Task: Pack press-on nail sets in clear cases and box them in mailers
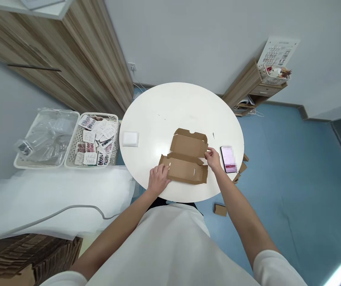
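A brown cardboard mailer box [181,170] lies unfolded on the round white table [173,107], its lid panel laid back toward the far side and its low side flaps partly raised. At the near left corner, my left hand [158,178] has its fingers closed over the box's left side flap. My right hand [213,159] pinches the flap at the right edge of the lid panel. Just right of that hand lies a phone [229,159] with its screen lit. A small white packet [130,139] rests near the table's left edge.
Left of the table stand a white basket [114,149] of printed cards and a white bin [24,161] with clear plastic bags. Flat cardboard [9,258] is stacked at lower left. A small brown box [219,209] sits on the floor; a wooden cabinet [248,85] stands at back right.
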Motion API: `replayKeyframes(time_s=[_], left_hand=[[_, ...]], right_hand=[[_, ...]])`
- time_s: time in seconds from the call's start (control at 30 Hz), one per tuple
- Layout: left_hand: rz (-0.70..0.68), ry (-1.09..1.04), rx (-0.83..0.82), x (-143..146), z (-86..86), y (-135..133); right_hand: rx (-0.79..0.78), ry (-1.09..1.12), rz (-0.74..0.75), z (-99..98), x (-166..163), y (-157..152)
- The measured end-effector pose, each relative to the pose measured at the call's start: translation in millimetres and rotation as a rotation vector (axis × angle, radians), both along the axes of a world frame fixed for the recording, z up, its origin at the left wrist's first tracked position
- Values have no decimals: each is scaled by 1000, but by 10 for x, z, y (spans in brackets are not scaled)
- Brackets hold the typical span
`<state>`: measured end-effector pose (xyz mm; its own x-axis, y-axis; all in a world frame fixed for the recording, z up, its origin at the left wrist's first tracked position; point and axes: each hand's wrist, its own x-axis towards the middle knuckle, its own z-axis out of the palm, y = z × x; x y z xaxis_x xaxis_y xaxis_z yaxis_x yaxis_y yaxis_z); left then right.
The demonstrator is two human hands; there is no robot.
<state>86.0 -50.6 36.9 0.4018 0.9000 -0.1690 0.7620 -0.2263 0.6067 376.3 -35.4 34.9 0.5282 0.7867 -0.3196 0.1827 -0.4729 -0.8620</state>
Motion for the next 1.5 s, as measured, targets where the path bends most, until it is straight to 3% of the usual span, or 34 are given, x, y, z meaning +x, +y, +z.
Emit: replayKeyframes(time_s=[0.23,0.43,0.6,0.7,0.8,0.97,1.17,1.27,1.33,1.5], left_hand=[[-244,103,62,307,183,182],[-369,210,64,529,142,403],[-390,319,55,593,118,410],[-401,404,70,604,132,370],[-401,473,100,605,136,328],[-379,472,167,613,114,253],[-342,427,217,665,107,154],[-286,386,228,645,140,75],[-164,353,221,572,152,-5],[479,117,8,210,1,-216]], right_hand=[[-18,49,149,-122,104,114],[13,21,277,-205,174,185],[-6,-31,314,-188,174,195],[-66,-175,352,-121,89,124],[-64,-512,355,1,-91,-43],[-54,-769,901,112,-369,-372],[-182,-893,951,41,-398,-508],[-152,-905,969,21,-396,-515],[-144,-901,964,12,-391,-511],[-159,-846,965,-25,-366,-476]])
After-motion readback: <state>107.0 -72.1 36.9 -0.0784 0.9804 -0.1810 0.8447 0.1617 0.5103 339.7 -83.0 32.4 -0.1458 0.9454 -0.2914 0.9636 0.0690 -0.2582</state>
